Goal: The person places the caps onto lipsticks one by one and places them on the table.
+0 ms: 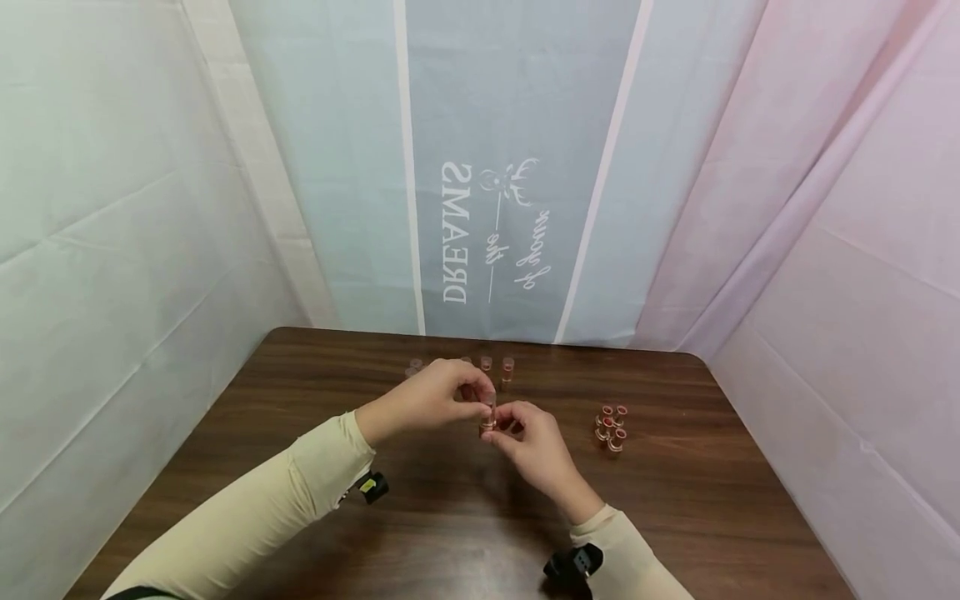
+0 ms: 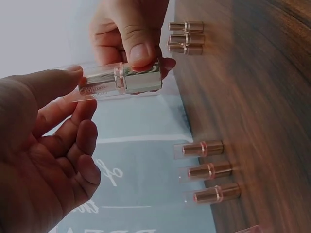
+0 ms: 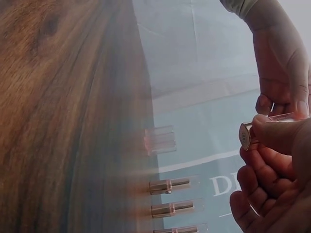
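Two hands meet over the table (image 1: 675, 508), joined by one small tube (image 2: 142, 81) held clear of the wood. The left hand (image 1: 431, 398) pinches the clear cap (image 2: 99, 83) between thumb and fingers; the right hand (image 1: 537, 446) grips the tube's gold base, thumb pressed along its side. The cap surrounds the tube's slimmer upper part, though whether it is fully seated cannot be told.

Behind them, three capped tubes (image 2: 209, 171) stand upright in a row near the table's far edge, with loose caps (image 1: 411, 372) at the row's left end. To the right, well apart from that row, four bare tubes (image 1: 604, 428) stand in a close cluster, no clear covers on them.

The step in hand appears to be the capping of this tube. The next move, by that reading, calls for a straight, even push until the cap meets the collar, then a steady placing at the row; a tilted push could jam the cap or smear what lies inside.
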`<state>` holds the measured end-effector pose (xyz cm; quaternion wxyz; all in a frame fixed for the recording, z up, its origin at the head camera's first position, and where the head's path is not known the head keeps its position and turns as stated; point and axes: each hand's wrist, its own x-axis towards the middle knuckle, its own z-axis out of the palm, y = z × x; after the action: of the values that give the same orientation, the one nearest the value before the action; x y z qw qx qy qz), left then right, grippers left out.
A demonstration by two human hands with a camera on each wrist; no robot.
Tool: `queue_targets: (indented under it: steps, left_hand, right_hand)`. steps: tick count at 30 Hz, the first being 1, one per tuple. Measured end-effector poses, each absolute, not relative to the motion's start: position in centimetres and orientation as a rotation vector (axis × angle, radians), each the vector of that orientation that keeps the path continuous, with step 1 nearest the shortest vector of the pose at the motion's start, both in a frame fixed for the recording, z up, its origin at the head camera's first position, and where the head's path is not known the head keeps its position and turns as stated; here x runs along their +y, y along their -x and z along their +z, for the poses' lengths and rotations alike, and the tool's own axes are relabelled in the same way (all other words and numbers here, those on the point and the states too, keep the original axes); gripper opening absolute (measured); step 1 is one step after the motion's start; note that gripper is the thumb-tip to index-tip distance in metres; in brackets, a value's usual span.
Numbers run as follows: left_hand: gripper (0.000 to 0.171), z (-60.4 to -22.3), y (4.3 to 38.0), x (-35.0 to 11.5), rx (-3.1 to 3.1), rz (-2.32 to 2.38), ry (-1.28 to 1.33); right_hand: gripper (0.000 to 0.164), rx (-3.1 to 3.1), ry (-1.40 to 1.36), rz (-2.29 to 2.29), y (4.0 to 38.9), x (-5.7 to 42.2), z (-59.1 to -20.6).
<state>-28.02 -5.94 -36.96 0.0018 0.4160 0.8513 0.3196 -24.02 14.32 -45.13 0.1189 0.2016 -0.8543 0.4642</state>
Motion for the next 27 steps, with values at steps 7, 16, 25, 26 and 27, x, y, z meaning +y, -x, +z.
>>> queue_targets:
  steps: [7,16,25,26,27]
  left_hand:
    - [0.011,-37.4,27.9,-5.9,2.741,1.019,-1.322]
    - [0.043,-40.8,27.0,-8.5,2.901,1.049,-1.147]
    - [0.026,-43.2,25.4,-11.4,2.887,1.234,-0.906]
    - [0.025,-43.4,25.3,-11.6,2.891,1.244,-0.883]
    - [0.025,-43.6,25.1,-11.8,2.895,1.252,-0.863]
  right_hand:
    - [0.019,-2.478,-0.631,1.37,23.9,14.5,-44.7]
    - [0.019,-2.568,-0.624,1.416,24.4,15.1,-44.7]
    - [0.017,-2.625,-0.57,1.426,24.7,16.2,-44.2]
    - [0.017,-2.63,-0.568,1.419,24.8,16.3,-44.2]
    - [0.017,-2.632,-0.566,1.412,24.9,16.4,-44.3]
